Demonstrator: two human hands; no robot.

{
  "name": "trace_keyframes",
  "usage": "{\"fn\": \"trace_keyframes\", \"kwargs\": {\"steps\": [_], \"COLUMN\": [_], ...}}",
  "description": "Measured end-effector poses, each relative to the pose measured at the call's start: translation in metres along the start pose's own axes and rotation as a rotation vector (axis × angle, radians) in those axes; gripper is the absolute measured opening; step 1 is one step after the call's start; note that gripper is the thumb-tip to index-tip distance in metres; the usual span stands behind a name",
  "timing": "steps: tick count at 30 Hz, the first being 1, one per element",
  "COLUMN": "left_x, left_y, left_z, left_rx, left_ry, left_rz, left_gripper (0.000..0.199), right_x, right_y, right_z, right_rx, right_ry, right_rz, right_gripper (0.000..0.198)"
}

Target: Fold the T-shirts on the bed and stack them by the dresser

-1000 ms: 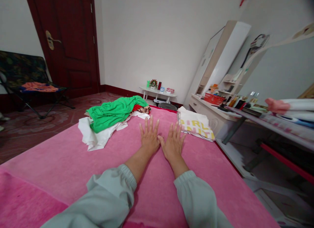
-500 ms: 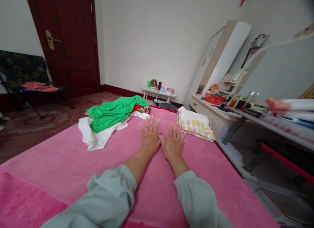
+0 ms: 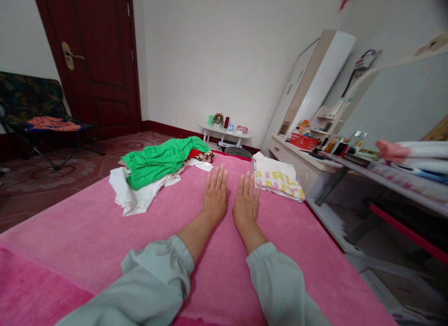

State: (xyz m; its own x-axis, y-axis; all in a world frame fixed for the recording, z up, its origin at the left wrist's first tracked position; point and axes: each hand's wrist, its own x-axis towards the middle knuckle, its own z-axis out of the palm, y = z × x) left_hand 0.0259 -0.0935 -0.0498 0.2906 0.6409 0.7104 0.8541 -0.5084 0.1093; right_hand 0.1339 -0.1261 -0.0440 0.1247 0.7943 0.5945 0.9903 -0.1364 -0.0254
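Both of my hands are stretched forward, palms down, over a pink blanket [image 3: 147, 251]. My left hand [image 3: 214, 195] is flat with straight fingers and holds nothing. A small gap separates it from my right hand [image 3: 245, 202], which is also flat and holds nothing. Past the left fingertips lies a loose pile of clothes: a green garment [image 3: 157, 160] on top, with white cloth [image 3: 131, 197] and a patterned piece [image 3: 205, 156] under it. Close by my right fingertips is a folded white garment [image 3: 276, 174] with yellow and pink lettering.
A dressing table [image 3: 297, 153] with a red basket [image 3: 304, 140] and bottles stands along the right, near a shelf with folded cloths [image 3: 413, 151]. A low white table [image 3: 224, 131] is at the far wall. On the left are a folding chair [image 3: 35, 97] and a dark red door [image 3: 94, 50].
My hands have moved apart, so the thumbs no longer meet. The fingers of both hands have drawn closer together. The clothes have stayed in place.
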Motion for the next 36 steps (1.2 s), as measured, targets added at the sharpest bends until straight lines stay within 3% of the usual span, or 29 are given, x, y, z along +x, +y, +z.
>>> {"fn": "trace_keyframes", "kwargs": {"steps": [8, 15, 24, 36], "left_x": [0.001, -0.001, -0.002, -0.002], "left_y": [0.001, -0.002, -0.007, -0.007], "left_z": [0.001, 0.010, 0.016, 0.017], "left_rx": [-0.030, -0.047, -0.103, -0.179], "left_ry": [-0.028, -0.002, -0.072, -0.175], "left_rz": [0.004, -0.130, -0.276, -0.296], "left_gripper": [0.069, 0.085, 0.082, 0.082], "right_x": [0.000, -0.002, -0.002, -0.003], "right_y": [-0.001, 0.002, 0.002, 0.002], "right_z": [0.004, 0.002, 0.003, 0.004], "right_rx": [0.008, -0.005, 0.029, 0.135], "right_ry": [0.003, 0.033, 0.076, 0.011], "right_rz": [-0.016, 0.107, 0.133, 0.142], "right_gripper": [0.061, 0.068, 0.068, 0.064]}}
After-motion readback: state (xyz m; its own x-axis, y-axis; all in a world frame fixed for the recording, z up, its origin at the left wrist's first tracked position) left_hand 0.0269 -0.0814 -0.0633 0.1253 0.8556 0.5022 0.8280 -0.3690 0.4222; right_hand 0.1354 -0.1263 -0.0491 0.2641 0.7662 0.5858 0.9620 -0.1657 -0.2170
